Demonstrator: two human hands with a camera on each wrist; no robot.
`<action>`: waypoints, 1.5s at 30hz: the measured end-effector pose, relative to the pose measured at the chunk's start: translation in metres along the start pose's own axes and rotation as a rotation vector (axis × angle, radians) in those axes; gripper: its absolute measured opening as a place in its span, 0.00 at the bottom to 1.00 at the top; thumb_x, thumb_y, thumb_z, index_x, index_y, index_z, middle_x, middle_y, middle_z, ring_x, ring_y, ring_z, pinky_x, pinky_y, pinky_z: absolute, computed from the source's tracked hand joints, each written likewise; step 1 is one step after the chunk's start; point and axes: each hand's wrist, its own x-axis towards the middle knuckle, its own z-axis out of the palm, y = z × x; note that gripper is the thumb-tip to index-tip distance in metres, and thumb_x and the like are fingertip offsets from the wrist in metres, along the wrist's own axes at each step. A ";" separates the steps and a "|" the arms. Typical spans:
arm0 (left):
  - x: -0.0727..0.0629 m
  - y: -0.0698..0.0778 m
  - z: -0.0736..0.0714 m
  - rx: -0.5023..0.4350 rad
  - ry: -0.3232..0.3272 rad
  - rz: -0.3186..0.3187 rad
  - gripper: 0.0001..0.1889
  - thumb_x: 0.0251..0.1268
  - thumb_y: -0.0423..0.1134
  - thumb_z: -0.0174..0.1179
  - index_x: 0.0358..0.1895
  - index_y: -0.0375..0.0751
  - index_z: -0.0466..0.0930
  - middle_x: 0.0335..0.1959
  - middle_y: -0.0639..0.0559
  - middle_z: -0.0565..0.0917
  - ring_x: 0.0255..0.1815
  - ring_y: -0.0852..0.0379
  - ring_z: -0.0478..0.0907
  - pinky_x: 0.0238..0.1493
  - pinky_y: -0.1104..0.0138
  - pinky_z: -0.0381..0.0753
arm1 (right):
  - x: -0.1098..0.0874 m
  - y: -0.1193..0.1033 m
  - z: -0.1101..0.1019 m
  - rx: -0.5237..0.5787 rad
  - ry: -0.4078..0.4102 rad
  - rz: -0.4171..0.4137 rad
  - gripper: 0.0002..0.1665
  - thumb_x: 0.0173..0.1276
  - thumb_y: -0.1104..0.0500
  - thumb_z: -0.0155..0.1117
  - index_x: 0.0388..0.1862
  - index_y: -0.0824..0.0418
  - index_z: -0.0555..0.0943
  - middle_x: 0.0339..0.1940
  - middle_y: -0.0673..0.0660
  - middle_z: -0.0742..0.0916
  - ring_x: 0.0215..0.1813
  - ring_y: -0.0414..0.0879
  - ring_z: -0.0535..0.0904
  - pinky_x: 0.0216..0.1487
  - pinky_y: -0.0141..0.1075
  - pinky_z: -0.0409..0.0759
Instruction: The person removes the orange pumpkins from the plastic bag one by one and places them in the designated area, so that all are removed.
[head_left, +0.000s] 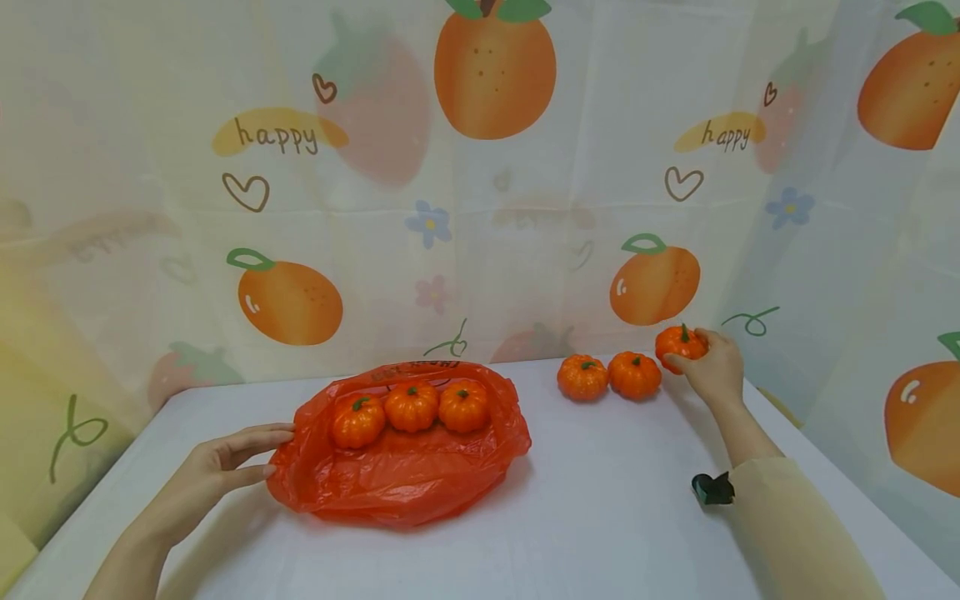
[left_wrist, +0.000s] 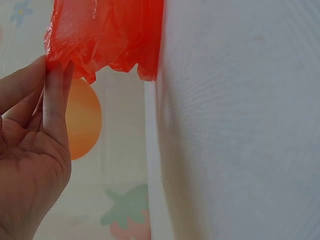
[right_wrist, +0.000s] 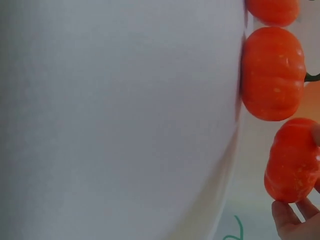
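Note:
My right hand (head_left: 716, 367) grips a small orange pumpkin (head_left: 681, 343) with a green stem. In the right wrist view this pumpkin (right_wrist: 292, 162) hangs clear of the table, fingers at its underside. Two more small pumpkins (head_left: 634, 376) sit just left of it, side by side on the table. My left hand (head_left: 217, 467) holds the left edge of a red plastic bag (head_left: 390, 492), thumb low and fingers at the rim. The left wrist view shows the fingertips at the crinkled edge of the bag (left_wrist: 105, 35). Inside the bag's wide mouth, three pumpkins (head_left: 412, 407) lie in a row.
A white table (head_left: 585, 517) carries everything. Behind it hangs a fruit-printed curtain (head_left: 517, 250), close to the table's back edge, and it continues along the right side. A dark heart-shaped piece (head_left: 712, 489) shows beside the right sleeve (head_left: 795, 517).

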 end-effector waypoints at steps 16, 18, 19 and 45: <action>0.000 0.002 0.000 -0.018 -0.007 0.003 0.21 0.68 0.31 0.59 0.63 0.31 0.75 0.61 0.72 0.80 0.61 0.84 0.72 0.54 0.85 0.72 | 0.001 0.015 -0.001 -0.054 -0.070 0.026 0.42 0.65 0.55 0.66 0.70 0.75 0.63 0.66 0.80 0.71 0.67 0.73 0.65 0.70 0.64 0.66; 0.000 0.002 0.000 -0.016 -0.007 0.003 0.21 0.68 0.31 0.59 0.63 0.31 0.75 0.61 0.71 0.80 0.61 0.83 0.72 0.54 0.85 0.72 | 0.001 0.014 -0.001 -0.061 -0.077 0.023 0.42 0.65 0.55 0.66 0.70 0.76 0.64 0.66 0.80 0.71 0.67 0.73 0.65 0.70 0.64 0.66; 0.000 0.002 0.000 -0.015 -0.006 0.001 0.21 0.68 0.31 0.59 0.63 0.31 0.75 0.61 0.71 0.80 0.61 0.83 0.72 0.54 0.85 0.73 | 0.000 0.014 -0.001 -0.065 -0.080 0.024 0.41 0.65 0.55 0.66 0.70 0.76 0.64 0.66 0.80 0.72 0.67 0.73 0.66 0.70 0.64 0.67; 0.001 0.001 0.000 -0.008 -0.003 0.005 0.21 0.68 0.32 0.59 0.63 0.31 0.75 0.60 0.71 0.80 0.60 0.83 0.72 0.54 0.83 0.74 | 0.002 0.020 0.003 -0.150 -0.182 0.044 0.43 0.67 0.52 0.65 0.70 0.77 0.61 0.65 0.81 0.69 0.64 0.74 0.65 0.69 0.64 0.68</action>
